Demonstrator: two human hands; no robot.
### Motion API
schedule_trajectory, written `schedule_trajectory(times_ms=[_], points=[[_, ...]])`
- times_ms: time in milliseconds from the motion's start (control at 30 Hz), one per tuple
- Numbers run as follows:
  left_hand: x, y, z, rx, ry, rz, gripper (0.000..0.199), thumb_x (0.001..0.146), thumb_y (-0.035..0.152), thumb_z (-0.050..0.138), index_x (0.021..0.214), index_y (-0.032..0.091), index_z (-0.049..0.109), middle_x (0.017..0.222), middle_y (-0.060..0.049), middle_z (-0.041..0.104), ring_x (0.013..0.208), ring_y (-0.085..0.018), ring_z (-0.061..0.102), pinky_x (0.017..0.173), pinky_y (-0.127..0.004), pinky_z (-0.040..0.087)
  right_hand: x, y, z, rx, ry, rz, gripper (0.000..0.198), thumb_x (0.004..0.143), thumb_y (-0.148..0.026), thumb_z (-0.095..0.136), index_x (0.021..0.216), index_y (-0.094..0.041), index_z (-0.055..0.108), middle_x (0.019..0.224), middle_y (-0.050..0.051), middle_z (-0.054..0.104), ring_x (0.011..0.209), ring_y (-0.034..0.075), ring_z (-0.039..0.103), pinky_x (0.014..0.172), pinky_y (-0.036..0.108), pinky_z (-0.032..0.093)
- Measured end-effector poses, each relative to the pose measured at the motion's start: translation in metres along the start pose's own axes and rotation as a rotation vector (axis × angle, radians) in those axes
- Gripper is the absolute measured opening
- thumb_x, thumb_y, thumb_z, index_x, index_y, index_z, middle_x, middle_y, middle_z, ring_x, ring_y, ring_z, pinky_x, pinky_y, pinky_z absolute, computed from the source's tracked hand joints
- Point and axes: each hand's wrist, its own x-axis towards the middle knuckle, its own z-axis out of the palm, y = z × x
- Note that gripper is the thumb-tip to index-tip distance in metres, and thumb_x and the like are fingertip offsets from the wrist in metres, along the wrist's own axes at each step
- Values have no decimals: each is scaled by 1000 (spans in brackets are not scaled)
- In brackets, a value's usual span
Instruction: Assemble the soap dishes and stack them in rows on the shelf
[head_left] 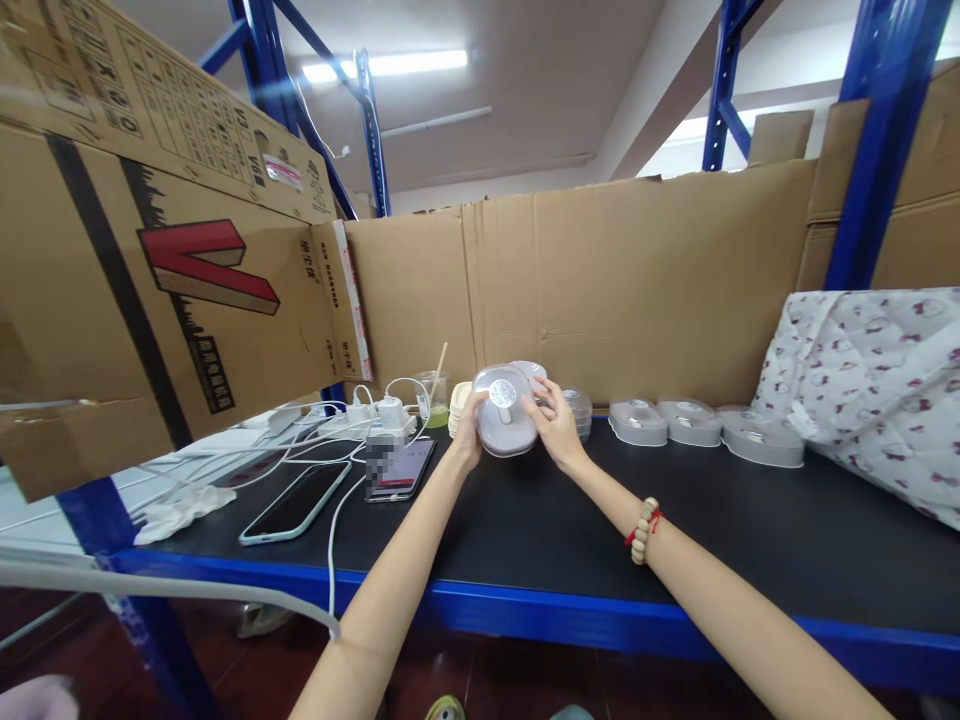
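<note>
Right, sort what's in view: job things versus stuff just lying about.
Likely the job:
clear container in the left hand
three similar containers on the right
clear plastic stack behind the right hand

Probably just lying about:
dark-screened phone
lit phone
cup with stick
crumpled white scrap

Both arms are stretched out in front, bare forearms coming up from the bottom of the view and angling in toward each other. Left arm (394, 570) runs up and to the right, with the wrist (459, 460) pretty straight and the left hand (469, 427) clasped in a grip, its fingers mostly tucked out of sight. Right arm (720, 600) slants in from the lower right corner. The right hand (559, 430) is level with the other, palm turned inward, fingers bent and slightly fanned. Can't honestly tell how firmly those are pressing, they're pretty small here.
</note>
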Motion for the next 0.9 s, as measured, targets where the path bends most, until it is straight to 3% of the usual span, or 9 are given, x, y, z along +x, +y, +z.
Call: schedule_trajectory(times_ms=[100, 200, 400, 700, 767, 833, 900], points=[[0, -5, -2, 133, -113, -17, 29, 54, 29, 64, 81, 17, 64, 78, -2, 69, 89, -24, 63, 80, -32, 49, 3, -5, 0, 89, 38, 117, 61, 61, -47, 67, 112, -15, 55, 113, 10, 61, 106, 20, 58, 92, 32, 46], [2, -10, -4, 222, -171, 2, 35, 55, 35, 70, 85, 17, 66, 87, -4, 70, 95, -25, 62, 85, -32, 47, 5, -5, -2, 115, 28, 143, 58, 55, -41, 72, 104, -13, 59, 111, 10, 62, 104, 20, 59, 91, 31, 47], [5, -11, -2, 247, -86, 19, 34, 58, 35, 75, 84, 16, 67, 94, -8, 69, 100, -25, 61, 87, -31, 46, 4, -3, -2, 73, -2, 104, 57, 54, -28, 75, 107, -15, 58, 108, 9, 64, 97, 18, 62, 87, 31, 51], [4, -12, -1, 199, -82, 67, 31, 58, 32, 75, 82, 15, 68, 83, -6, 68, 92, -23, 62, 84, -31, 46, 8, 4, -3, 19, -55, 65, 54, 69, -35, 66, 117, -14, 54, 119, 10, 58, 109, 17, 57, 94, 29, 47], [5, -11, -1, 171, -43, 104, 31, 59, 33, 75, 82, 15, 67, 85, -6, 68, 91, -22, 62, 82, -30, 47, 7, 3, -5, -17, -64, 140, 62, 68, -35, 67, 124, -16, 49, 111, 10, 63, 99, 16, 62, 84, 28, 52], [7, -11, -2, 133, 24, 143, 33, 61, 38, 73, 83, 15, 65, 87, -6, 67, 90, -21, 62, 80, -29, 48, 4, 2, -8, -106, -142, 223, 74, 61, -35, 72, 128, -18, 45, 100, 8, 66, 78, 16, 66, 61, 24, 55], [11, -9, -4, 107, 80, 176, 37, 65, 45, 70, 86, 16, 62, 90, -6, 67, 90, -20, 62, 78, -28, 48, 1, 0, -10, -199, -265, 271, 80, 51, -34, 78, 123, -18, 48, 94, 7, 66, 58, 14, 63, 40, 20, 47]])
